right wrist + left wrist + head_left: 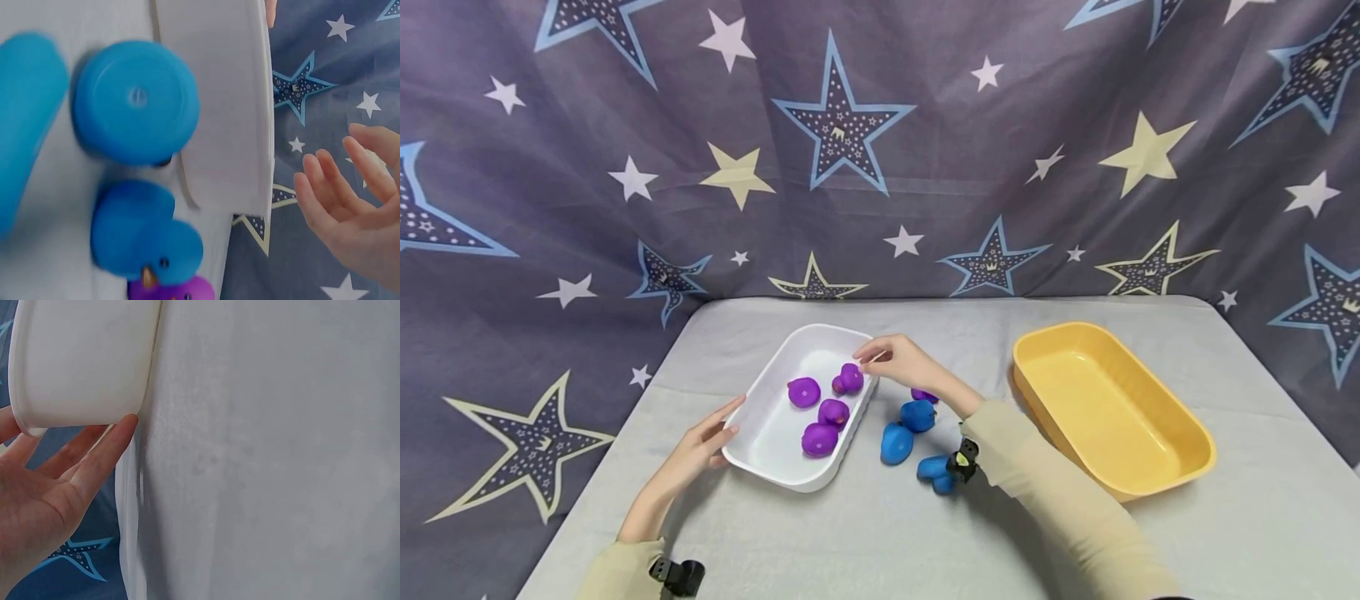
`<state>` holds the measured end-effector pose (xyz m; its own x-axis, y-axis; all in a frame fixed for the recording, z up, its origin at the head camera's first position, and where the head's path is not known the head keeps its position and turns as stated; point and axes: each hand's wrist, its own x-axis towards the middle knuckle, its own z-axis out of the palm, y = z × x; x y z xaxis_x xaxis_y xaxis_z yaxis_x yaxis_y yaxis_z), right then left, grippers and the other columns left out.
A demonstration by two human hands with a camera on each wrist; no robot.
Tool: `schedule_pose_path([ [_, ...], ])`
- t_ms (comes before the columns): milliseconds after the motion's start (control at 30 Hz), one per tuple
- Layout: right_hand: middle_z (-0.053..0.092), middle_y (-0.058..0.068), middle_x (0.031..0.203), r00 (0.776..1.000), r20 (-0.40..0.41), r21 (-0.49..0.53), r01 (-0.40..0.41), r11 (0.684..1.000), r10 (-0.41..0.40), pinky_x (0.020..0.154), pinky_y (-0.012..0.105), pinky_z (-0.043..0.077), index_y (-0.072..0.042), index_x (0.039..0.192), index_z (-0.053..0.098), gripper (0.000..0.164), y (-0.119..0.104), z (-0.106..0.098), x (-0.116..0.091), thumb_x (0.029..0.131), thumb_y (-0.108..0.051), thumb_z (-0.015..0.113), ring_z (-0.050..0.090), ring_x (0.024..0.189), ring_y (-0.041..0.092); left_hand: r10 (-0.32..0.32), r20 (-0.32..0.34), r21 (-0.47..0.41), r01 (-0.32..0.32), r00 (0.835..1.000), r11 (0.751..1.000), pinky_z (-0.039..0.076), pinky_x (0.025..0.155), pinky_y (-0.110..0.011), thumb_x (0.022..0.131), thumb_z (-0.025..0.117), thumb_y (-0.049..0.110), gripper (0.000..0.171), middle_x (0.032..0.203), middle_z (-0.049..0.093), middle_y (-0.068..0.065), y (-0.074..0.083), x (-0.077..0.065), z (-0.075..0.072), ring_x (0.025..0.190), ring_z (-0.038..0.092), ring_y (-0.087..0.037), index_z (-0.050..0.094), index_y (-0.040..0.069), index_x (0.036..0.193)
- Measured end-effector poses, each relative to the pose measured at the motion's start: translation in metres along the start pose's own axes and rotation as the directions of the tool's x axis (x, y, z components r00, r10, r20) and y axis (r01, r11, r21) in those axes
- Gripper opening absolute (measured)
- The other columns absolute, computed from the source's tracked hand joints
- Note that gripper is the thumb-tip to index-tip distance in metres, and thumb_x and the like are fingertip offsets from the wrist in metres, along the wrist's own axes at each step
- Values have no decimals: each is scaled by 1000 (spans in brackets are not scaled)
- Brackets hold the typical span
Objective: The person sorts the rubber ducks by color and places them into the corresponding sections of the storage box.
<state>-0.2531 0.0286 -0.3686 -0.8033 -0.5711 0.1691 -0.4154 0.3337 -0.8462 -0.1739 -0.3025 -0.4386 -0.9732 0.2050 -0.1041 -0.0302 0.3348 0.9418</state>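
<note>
A white tub holds several purple toy ducks. My left hand is at the tub's left side, thumb tip at the rim; in the left wrist view its straight fingers rest against the outer wall. Over the tub's right rim is my right hand, with a purple duck just below its fingertips. In the right wrist view that hand's fingers are loosely bent and hold nothing. Several blue toy ducks lie right of the tub, under the right forearm, with one purple duck partly hidden behind it.
A yellow tub stands on the right side of the table, with nothing inside. A grey cloth covers the table. Behind it hangs a dark curtain with stars.
</note>
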Motion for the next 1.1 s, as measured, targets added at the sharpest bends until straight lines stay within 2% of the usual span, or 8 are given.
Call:
schedule_pose_path([
  [133,64,17,96,1000,4,-44,-10,999,10,82,27,46,4,103,62,23,13,-6,-1,82,-4,58,58,89,23,-2,-5,14,2,1000,1000,49,78,-31,93,46,21,54,138,25,-27,1,0,0,102,49,-15,24,3,139],
  [400,65,15,93,999,7,-92,-40,995,41,80,30,47,4,102,62,23,24,-17,-10,81,-4,59,58,87,25,7,4,-8,-7,1000,1000,49,77,-30,93,46,20,54,137,26,-27,1,1,0,98,50,-10,24,3,138],
  [633,64,17,92,998,9,-130,-64,989,66,76,30,48,4,102,62,24,31,-25,-17,80,-4,59,60,84,26,2,2,8,-2,1000,1000,49,78,-32,93,46,21,54,137,26,-27,1,1,0,104,48,-25,24,4,139],
  [933,61,22,100,990,34,-168,-128,977,136,75,31,49,4,104,61,25,42,-33,-25,80,-5,60,58,87,29,1,8,-19,-1,1000,1000,49,78,-31,93,46,21,54,137,26,-27,1,1,1,100,51,-14,24,3,139],
  [1100,61,23,100,989,28,-193,-137,972,145,77,33,48,6,104,60,26,47,-37,-28,80,-3,59,58,89,29,-2,6,-8,2,1000,1000,49,78,-32,92,47,21,55,137,25,-27,1,-1,0,102,50,-17,24,4,139],
])
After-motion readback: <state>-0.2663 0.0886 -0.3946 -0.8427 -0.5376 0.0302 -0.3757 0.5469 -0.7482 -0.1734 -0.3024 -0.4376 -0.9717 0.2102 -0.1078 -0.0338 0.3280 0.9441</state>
